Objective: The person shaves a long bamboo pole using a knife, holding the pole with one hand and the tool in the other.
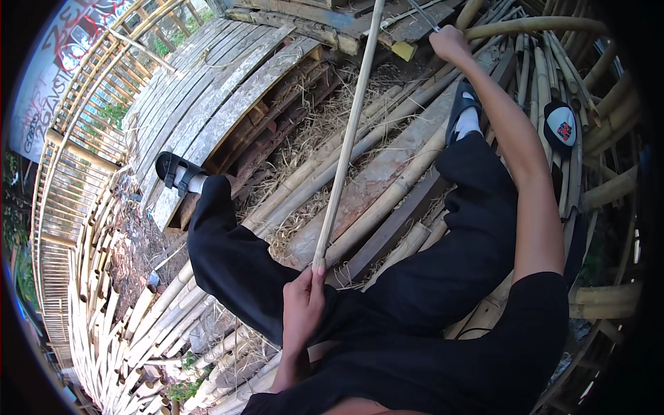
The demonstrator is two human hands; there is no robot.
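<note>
Left hand (303, 304) clenched round near end of long pale bamboo pole (349, 131), pole running up and away between the knees over stacked bamboo, right hand (449, 43) far up right of pole, gripping a thin metal tool (422, 15), black cap (560, 124) right of pole.

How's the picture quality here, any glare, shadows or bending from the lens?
Head view: strong fisheye, so the bamboo pole in the left hand and the bamboo stack curve toward a black rim. Dappled sun glares on the planks; the black trousers lose detail. The right hand looks sharp.
</note>
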